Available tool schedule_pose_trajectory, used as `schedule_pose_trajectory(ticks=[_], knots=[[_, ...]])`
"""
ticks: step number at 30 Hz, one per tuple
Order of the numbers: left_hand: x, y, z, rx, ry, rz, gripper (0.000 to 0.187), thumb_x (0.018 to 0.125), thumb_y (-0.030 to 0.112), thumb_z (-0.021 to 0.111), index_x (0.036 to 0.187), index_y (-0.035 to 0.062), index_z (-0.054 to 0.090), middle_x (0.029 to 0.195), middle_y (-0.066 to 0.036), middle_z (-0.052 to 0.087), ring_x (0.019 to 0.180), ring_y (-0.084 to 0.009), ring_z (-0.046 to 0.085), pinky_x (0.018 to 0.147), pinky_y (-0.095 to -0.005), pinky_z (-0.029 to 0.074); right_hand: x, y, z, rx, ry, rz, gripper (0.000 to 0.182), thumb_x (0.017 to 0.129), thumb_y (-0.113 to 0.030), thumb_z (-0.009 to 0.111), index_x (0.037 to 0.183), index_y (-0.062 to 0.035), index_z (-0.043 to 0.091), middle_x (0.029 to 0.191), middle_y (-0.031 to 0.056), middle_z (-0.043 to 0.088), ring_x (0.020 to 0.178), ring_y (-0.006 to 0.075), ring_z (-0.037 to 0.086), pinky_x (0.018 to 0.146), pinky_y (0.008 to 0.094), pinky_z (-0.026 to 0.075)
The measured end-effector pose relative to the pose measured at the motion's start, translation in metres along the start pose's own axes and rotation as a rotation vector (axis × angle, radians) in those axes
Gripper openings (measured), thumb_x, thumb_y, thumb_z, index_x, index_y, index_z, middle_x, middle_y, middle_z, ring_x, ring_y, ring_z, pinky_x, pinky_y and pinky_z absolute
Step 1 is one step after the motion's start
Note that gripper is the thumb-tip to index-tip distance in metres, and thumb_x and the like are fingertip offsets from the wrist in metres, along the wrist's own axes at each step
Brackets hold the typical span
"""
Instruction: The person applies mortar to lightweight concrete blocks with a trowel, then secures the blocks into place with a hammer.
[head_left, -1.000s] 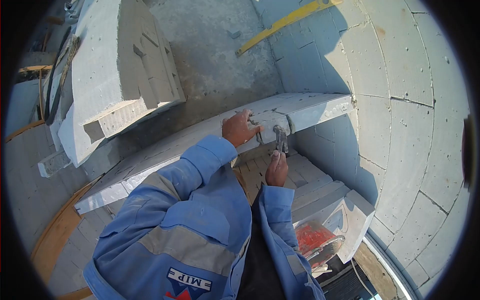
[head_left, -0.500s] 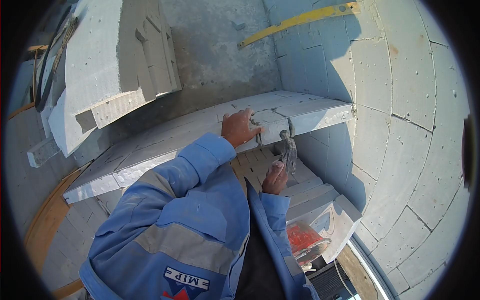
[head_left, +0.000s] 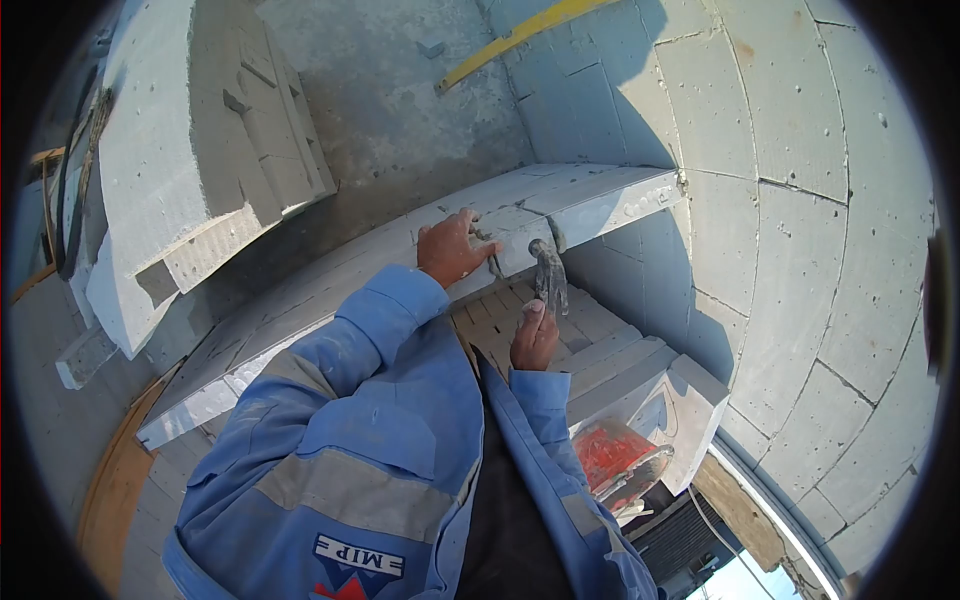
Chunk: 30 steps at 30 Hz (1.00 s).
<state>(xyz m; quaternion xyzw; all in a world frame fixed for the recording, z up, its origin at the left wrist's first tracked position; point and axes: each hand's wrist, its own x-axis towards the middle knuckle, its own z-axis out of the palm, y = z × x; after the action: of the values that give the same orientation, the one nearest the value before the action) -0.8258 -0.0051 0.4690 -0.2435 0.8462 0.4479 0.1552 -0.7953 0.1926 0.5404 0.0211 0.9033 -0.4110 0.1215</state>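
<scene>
My left hand [head_left: 455, 247] lies bent over the top of a pale concrete block [head_left: 522, 238] in the row, its thumb and fingers gripping near a rough mortar joint. In my right hand [head_left: 535, 337] is a hammer [head_left: 550, 280] with a worn grey head, held upright just in front of this block. The hammer's rounded face overlaps the block's front edge in this view. Wet-looking grey mortar [head_left: 556, 232] fills the joint to the right of the block.
A block wall [head_left: 800, 250] rises on the right. Large stacked blocks [head_left: 150, 150] stand at upper left, beyond the row. A yellow level [head_left: 520, 42] leans at the top. Below the row sit more blocks [head_left: 610, 365] and a red bucket [head_left: 608, 455].
The whole view has shifted, so the wall and row sit further left and slightly higher. Both hands keep about the same place against the block, the hammer still at its front.
</scene>
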Motion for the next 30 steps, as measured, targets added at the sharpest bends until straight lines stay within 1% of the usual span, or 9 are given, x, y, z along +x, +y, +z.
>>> schedule_pose_trajectory(ticks=[6, 10, 13, 15, 19, 22, 25, 27, 30], knots=[[0.002, -0.001, 0.002, -0.025, 0.014, 0.018, 0.075, 0.076, 0.064, 0.075, 0.123, 0.0067, 0.062, 0.108, -0.011, 0.074, 0.101, -0.03, 0.07, 0.085, -0.0434, 0.053, 0.016, 0.02, 0.015, -0.206, -0.007, -0.029, 0.042, 0.107, -0.036, 0.045, 0.094, 0.0008, 0.059, 0.065, 0.0162, 0.059, 0.057, 0.0309, 0.057, 0.055, 0.0439, 0.042], [-0.001, -0.001, -0.003, 0.016, 0.007, 0.009, 0.078, 0.076, 0.064, 0.075, 0.124, 0.0056, 0.061, 0.109, -0.012, 0.073, 0.102, -0.0305, 0.07, 0.086, -0.0421, 0.053, 0.008, 0.02, 0.013, -0.005, -0.046, 0.058, 0.043, 0.106, -0.038, 0.046, 0.092, 0.0007, 0.059, 0.07, 0.0159, 0.061, 0.062, 0.0293, 0.059, 0.059, 0.0431, 0.043], [0.002, -0.001, 0.0, -0.027, -0.008, 0.01, 0.08, 0.075, 0.065, 0.075, 0.125, 0.0048, 0.06, 0.109, -0.012, 0.073, 0.101, -0.0308, 0.07, 0.086, -0.0423, 0.053, -0.005, 0.036, 0.01, 0.101, 0.007, 0.102, 0.046, 0.107, -0.039, 0.046, 0.087, 0.0008, 0.057, 0.071, 0.0138, 0.059, 0.064, 0.024, 0.057, 0.06, 0.0396, 0.043], [0.003, -0.006, 0.005, -0.035, 0.018, 0.019, 0.079, 0.075, 0.065, 0.075, 0.124, 0.0049, 0.06, 0.109, -0.012, 0.073, 0.101, -0.0309, 0.07, 0.085, -0.0425, 0.053, -0.017, 0.038, 0.005, 0.155, 0.029, 0.131, 0.048, 0.107, -0.041, 0.044, 0.084, 0.0, 0.056, 0.067, 0.008, 0.054, 0.063, 0.0181, 0.053, 0.059, 0.0362, 0.041], [0.001, -0.005, 0.001, -0.048, 0.021, -0.043, 0.08, 0.074, 0.065, 0.076, 0.125, 0.0056, 0.06, 0.108, -0.013, 0.073, 0.1, -0.0314, 0.07, 0.084, -0.0432, 0.053, -0.023, 0.018, -0.014, 0.141, -0.041, 0.034, 0.05, 0.108, -0.042, 0.042, 0.082, -0.0015, 0.055, 0.066, 0.0038, 0.05, 0.06, 0.0139, 0.048, 0.055, 0.0324, 0.038], [-0.003, -0.001, -0.002, -0.009, 0.013, -0.035, 0.082, 0.072, 0.065, 0.078, 0.126, 0.0055, 0.059, 0.108, -0.013, 0.073, 0.099, -0.0323, 0.07, 0.084, -0.0436, 0.053, -0.021, 0.002, -0.022, 0.19, -0.008, 0.143, 0.05, 0.108, -0.043, 0.042, 0.081, -0.0028, 0.054, 0.066, 0.0016, 0.047, 0.058, 0.011, 0.044, 0.052, 0.0297, 0.033], [-0.002, 0.004, -0.002, -0.016, -0.022, -0.032, 0.095, 0.071, 0.064, 0.08, 0.138, 0.0036, 0.049, 0.109, -0.015, 0.072, 0.101, -0.0346, 0.07, 0.085, -0.0449, 0.053, -0.018, -0.005, -0.027, 0.229, 0.032, 0.146, 0.049, 0.108, -0.043, 0.042, 0.082, -0.0027, 0.054, 0.065, 0.0012, 0.047, 0.056, 0.0095, 0.041, 0.05, 0.028, 0.03], [-0.006, 0.005, -0.001, -0.093, 0.048, -0.12, 0.111, 0.071, 0.062, 0.081, 0.15, 0.0003, 0.033, 0.11, -0.018, 0.072, 0.102, -0.0363, 0.069, 0.085, -0.0454, 0.054, -0.015, -0.01, -0.026, 0.279, 0.07, 0.042, 0.049, 0.108, -0.043, 0.041, 0.083, -0.0027, 0.055, 0.067, 0.0008, 0.047, 0.057, 0.0084, 0.042, 0.05, 0.027, 0.029], [-0.006, 0.006, -0.006, -0.107, 0.009, -0.132, 0.121, 0.071, 0.061, 0.081, 0.155, -0.0011, 0.021, 0.113, -0.02, 0.071, 0.103, -0.0372, 0.069, 0.085, -0.0452, 0.055, -0.009, -0.002, -0.019, 0.235, 0.071, -0.001, 0.048, 0.108, -0.041, 0.041, 0.084, -0.0015, 0.056, 0.067, 0.0028, 0.049, 0.058, 0.011, 0.045, 0.051, 0.0297, 0.032]])
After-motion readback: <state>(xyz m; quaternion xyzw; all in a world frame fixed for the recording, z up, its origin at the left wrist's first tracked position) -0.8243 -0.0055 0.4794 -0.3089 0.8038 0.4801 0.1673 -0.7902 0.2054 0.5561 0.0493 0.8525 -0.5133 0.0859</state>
